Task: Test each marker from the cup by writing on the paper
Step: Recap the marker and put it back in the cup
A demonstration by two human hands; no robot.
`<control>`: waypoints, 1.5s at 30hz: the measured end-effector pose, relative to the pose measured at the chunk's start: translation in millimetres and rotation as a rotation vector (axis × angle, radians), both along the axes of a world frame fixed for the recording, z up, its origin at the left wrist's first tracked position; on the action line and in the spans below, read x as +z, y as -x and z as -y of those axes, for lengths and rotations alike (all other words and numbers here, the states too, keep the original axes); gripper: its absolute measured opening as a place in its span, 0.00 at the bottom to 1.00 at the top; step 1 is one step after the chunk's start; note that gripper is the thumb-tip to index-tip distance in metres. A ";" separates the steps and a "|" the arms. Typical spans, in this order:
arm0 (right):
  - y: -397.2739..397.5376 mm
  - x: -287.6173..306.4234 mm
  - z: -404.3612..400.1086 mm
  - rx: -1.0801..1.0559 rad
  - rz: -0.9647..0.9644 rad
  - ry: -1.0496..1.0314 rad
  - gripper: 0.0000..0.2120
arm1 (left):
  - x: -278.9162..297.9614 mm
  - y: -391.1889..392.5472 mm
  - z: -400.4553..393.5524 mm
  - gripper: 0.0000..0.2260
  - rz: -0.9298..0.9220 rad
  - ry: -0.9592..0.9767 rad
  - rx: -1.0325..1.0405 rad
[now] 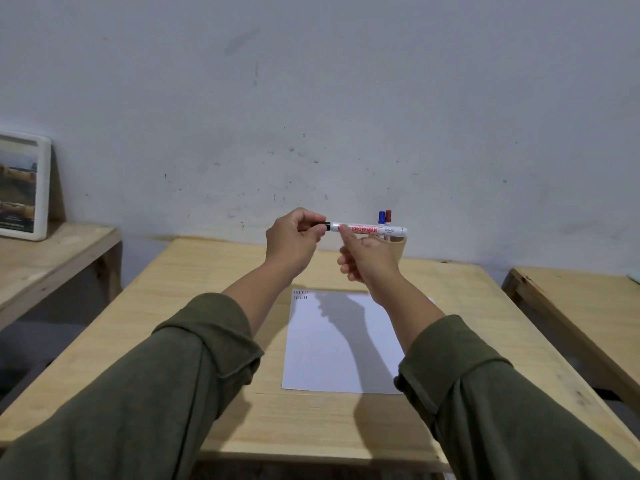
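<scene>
Two hands grip one marker point(369, 229) — left fingers point(313, 226) pinching its cap.

Desk point(207, 341) centre, far edge toward the wall point(311, 98). Paper point(332, 358) flat on the desk, right of centre, with small marks point(300, 294) in its far-left corner. Both hands raised above the desk, beyond the paper's far edge: left hand point(294, 237) to the left, right hand point(367, 258) to the right, a marker point(367, 229) held level between them (cap end in the left hand). Behind the right hand, near the desk's far edge, a cup point(398, 247), mostly hidden; two markers point(385, 217) stand upright in it. A second bench point(52, 258) off to the left carries a framed picture point(20, 185) leaning on the wall. Another bench point(571, 292) lies to the right, apart from the desk.
</scene>
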State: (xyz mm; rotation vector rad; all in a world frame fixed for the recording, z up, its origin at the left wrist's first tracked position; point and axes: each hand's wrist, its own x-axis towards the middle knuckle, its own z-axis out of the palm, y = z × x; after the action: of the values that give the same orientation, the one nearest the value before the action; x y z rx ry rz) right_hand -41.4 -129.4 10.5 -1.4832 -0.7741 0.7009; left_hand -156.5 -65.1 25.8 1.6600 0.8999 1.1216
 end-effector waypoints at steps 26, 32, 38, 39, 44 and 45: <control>-98.5 26.9 -0.3 -0.463 0.672 0.094 0.12 | -3.5 -81.2 -32.9 0.29 -0.232 -0.100 -0.177; -144.6 32.4 -34.3 -0.462 0.532 0.055 0.05 | -41.7 -132.0 -57.0 0.47 -0.391 0.029 -0.290; -168.8 14.6 -52.4 -0.416 0.499 0.108 0.06 | -58.4 -165.8 -67.5 0.52 -0.347 0.089 -0.339; -170.8 9.3 -54.0 -0.403 0.495 0.132 0.07 | -60.5 -168.7 -68.5 0.52 -0.342 0.088 -0.345; -174.7 -13.9 -60.7 -0.325 0.488 0.233 0.09 | -70.6 -176.1 -72.6 0.51 -0.302 0.077 -0.361; -174.9 -17.2 -62.4 -0.317 0.483 0.248 0.09 | -71.7 -176.2 -72.5 0.49 -0.285 0.075 -0.362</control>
State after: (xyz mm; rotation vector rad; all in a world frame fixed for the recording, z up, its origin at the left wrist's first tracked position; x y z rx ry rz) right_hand 133.4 -67.0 -6.7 -1.9858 -0.8034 0.1989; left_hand 19.7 7.4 -45.9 1.8579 0.7633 0.6101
